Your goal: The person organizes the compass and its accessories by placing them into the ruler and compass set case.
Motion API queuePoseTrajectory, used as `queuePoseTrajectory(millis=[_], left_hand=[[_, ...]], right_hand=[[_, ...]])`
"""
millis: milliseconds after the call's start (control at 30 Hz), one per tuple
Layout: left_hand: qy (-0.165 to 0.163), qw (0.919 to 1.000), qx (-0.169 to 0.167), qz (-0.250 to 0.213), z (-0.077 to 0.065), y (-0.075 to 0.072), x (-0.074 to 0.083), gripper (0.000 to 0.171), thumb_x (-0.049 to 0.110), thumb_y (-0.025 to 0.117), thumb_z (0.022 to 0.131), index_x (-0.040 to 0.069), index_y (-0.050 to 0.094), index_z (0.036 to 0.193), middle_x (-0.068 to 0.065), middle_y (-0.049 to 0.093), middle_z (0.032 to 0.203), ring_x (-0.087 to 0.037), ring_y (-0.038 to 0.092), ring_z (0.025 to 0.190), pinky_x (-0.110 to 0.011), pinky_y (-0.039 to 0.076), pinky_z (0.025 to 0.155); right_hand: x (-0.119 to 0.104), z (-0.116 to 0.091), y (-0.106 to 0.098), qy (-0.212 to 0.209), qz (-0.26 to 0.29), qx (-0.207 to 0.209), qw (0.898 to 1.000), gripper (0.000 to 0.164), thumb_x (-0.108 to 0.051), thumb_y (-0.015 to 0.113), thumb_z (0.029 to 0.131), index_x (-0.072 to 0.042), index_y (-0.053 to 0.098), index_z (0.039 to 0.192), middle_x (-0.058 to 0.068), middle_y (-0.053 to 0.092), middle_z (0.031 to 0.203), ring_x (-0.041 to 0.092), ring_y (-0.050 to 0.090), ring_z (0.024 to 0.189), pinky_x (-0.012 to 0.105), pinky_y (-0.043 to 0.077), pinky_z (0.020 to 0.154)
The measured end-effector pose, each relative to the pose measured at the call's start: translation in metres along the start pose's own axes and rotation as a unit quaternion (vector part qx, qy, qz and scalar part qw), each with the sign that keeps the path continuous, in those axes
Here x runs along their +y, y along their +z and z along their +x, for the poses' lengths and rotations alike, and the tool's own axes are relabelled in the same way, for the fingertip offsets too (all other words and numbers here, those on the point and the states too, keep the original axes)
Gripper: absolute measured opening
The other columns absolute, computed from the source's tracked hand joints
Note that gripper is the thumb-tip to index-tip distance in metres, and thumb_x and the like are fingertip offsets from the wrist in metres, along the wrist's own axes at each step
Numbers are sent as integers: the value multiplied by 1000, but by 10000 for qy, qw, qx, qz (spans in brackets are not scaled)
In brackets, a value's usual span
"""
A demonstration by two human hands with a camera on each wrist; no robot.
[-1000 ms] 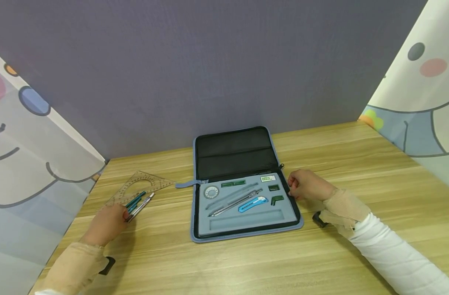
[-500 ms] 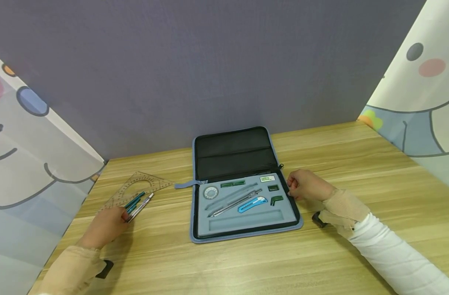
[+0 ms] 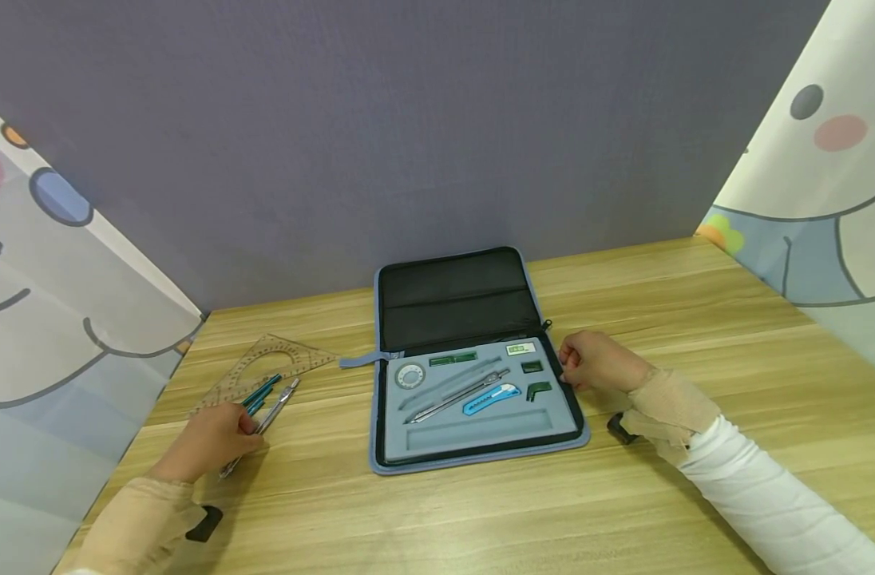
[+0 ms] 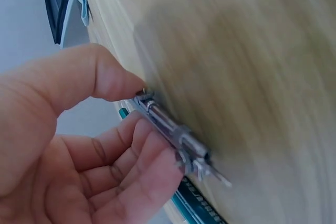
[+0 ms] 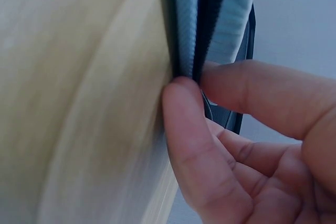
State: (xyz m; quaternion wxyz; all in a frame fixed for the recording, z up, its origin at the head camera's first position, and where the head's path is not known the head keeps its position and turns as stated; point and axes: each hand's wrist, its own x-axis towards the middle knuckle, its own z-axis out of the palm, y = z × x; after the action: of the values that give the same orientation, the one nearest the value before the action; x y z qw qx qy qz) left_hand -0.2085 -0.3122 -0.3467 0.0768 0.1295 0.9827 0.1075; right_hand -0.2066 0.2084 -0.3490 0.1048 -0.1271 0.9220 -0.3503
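Note:
My left hand (image 3: 211, 438) is at the left of the table, pinching a silver drawing compass (image 4: 173, 129) between thumb and fingertips. In the head view both ends of the compass show past the hand. Right beside it lie teal pens or pencils (image 3: 262, 391), partly hidden by the fingers. A clear set square (image 3: 229, 390) with a protractor cutout lies beyond them. My right hand (image 3: 601, 362) pinches the right edge of an open zip case (image 3: 481, 461); in the right wrist view its thumb and forefinger are on the zip border (image 5: 188, 40).
In the case's grey foam sit a round white dial (image 3: 410, 375), another silver compass (image 3: 457, 397), a blue utility knife (image 3: 491, 399), an eraser (image 3: 520, 348) and small green pieces. Its black lid (image 3: 459, 299) lies back towards the grey wall. A blue strap (image 3: 358, 362) reaches left.
My left thumb has moved out to the right, across the compass, whose lower end now shows below the hand. The right hand keeps its hold on the case edge.

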Motion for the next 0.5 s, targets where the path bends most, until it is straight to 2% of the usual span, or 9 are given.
queuePoseTrajectory(millis=[200, 500], left_hand=[[-28, 9997, -83, -224, -1, 0, 4, 26, 22, 71, 73, 9, 51, 66, 1, 44, 59, -14, 38, 52, -31, 34, 50], [210, 9988, -189, -390, -1, 0, 7, 16, 15, 68, 76, 7, 56, 70, 1, 49, 62, -14, 41, 51, -32, 38, 50]], right_hand=[[0, 0, 0, 0, -63, -11, 10000, 15, 4, 63, 76, 5, 51, 85, 4, 51, 66, 13, 54, 57, 28, 48, 53], [2, 2, 0, 73, -71, -44, 9999, 15, 4, 64, 76, 3, 51, 84, 4, 51, 66, 11, 53, 56, 28, 48, 53]])
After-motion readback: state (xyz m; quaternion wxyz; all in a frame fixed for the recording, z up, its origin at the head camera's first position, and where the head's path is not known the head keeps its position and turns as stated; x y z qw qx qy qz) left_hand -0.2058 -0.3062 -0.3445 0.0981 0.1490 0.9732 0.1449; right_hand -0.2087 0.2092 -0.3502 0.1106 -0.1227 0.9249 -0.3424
